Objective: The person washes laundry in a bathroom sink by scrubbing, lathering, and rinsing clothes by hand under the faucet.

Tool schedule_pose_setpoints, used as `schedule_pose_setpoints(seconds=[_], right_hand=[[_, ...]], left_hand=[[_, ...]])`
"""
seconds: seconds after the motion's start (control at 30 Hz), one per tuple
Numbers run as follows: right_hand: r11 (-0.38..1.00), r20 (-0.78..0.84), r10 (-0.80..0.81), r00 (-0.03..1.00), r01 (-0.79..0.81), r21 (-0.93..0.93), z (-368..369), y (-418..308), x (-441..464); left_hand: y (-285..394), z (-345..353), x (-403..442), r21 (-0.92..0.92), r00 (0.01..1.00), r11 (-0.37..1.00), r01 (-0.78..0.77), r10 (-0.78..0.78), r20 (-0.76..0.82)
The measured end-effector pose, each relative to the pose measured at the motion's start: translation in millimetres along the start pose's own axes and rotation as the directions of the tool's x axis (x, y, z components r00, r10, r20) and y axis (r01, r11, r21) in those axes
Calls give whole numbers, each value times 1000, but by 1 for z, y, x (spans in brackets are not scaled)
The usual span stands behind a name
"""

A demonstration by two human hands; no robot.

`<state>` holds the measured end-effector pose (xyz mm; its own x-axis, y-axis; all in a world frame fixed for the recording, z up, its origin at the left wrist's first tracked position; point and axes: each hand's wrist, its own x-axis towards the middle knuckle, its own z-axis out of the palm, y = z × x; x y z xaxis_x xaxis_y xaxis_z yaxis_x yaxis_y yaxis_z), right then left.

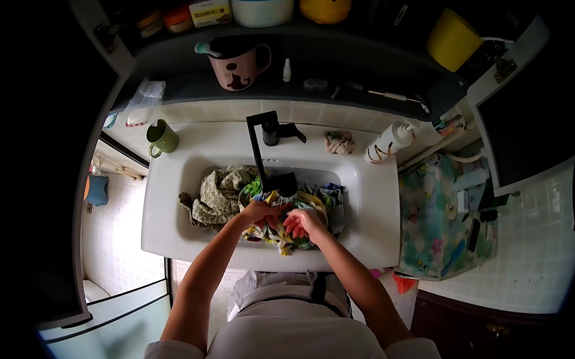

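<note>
Wet-looking clothes lie in the white sink (367, 207): a patterned grey-green cloth (220, 196) on the left and a multicoloured cloth (285, 243) in the middle. Over the coloured cloth is my left hand (261, 213), its fingers partly against the fabric; whether they grip it is unclear. Just to the right, my right hand (302, 223) has its palm partly turned up and its fingers spread and slightly curled, with nothing visible in them. The black faucet (257, 147) reaches over the sink, and its head (281, 183) hangs just above both hands.
A green cup (161, 138) stands at the sink's back left. A crumpled cloth (339, 143) and a white bottle (390, 142) are at the back right. Above is a dark shelf (189, 87) with a pink mug (236, 67). A floral-covered surface (435, 216) adjoins on the right.
</note>
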<state>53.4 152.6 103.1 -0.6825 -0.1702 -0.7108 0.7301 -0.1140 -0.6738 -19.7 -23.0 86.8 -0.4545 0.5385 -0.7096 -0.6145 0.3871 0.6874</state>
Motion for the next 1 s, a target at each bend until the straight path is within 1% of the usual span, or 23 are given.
schedule_pose_setpoints(seconds=[0.1,0.13,0.17,0.23,0.27,0.3,0.33,0.4,0.43,0.47,0.5,0.57,0.6,0.63,0.67,0.7,0.77,0.8,0.83,0.87,0.9,0.93,1.0], right_hand=[[988,-108,143,984,-137,66,-14,13,39],[984,-128,162,978,-151,91,-19,13,49],[980,-136,189,972,-179,86,-25,13,59],[967,-216,199,956,-156,202,-29,12,77],[968,-257,185,948,-131,212,-31,9,87],[969,-298,174,938,-109,221,-32,10,97],[970,-339,165,926,-90,227,-33,9,106],[945,-466,195,863,-37,326,-27,5,122],[930,-527,214,822,-6,368,-27,4,129],[989,-559,104,823,-28,144,-32,11,146],[995,-583,-7,813,-55,-88,-37,19,163],[964,-570,223,791,-92,249,-48,46,211],[991,-513,134,848,-110,78,-56,57,231],[957,-513,205,834,-61,282,-64,64,245],[883,-498,268,825,-4,469,-72,66,257],[771,-468,329,820,54,635,-73,57,257],[820,-548,299,781,84,567,-67,46,252],[839,-584,288,759,94,536,-57,34,236],[795,-442,268,856,63,604,-50,4,192],[783,-419,253,872,70,619,-44,-4,179],[770,-400,239,885,79,633,-40,-9,166],[790,-376,178,909,95,606,-35,-21,140],[824,-314,67,947,125,553,-26,-32,82]], left_hand=[[-1,0,18,136,998,989,57,-58,-1],[2,4,21,76,996,993,90,-88,-27],[-4,9,33,36,993,998,57,-53,-102],[-7,13,55,-56,967,981,184,-191,-171],[-4,10,66,42,969,980,195,-185,-161],[-22,1,93,-63,956,964,257,-263,-129],[-41,-7,115,-277,982,957,85,-127,-141],[-40,-16,126,-362,980,915,-177,132,-147],[-30,-19,125,-252,962,929,-270,254,-95],[-66,-38,160,332,698,651,-683,715,36],[-39,-32,142,247,811,782,-573,584,34],[-46,-33,156,419,896,829,-371,438,-75],[-39,-29,152,208,940,941,-267,302,-158],[-23,-24,142,-20,967,987,-158,150,-208],[-10,-23,139,-253,975,966,-53,-5,-224],[-8,-27,144,-278,979,960,8,-63,-192],[-11,-34,147,-324,974,936,141,-190,-124],[-17,-36,153,-434,984,895,101,-155,-90],[-13,-31,144,-503,967,858,108,-208,-147],[-2,-17,118,-427,963,888,-170,59,-262],[-3,-9,104,-418,933,859,-295,165,-319],[-5,0,90,-402,889,817,-414,268,-371],[-25,-8,78,-551,903,751,-365,143,-404]])
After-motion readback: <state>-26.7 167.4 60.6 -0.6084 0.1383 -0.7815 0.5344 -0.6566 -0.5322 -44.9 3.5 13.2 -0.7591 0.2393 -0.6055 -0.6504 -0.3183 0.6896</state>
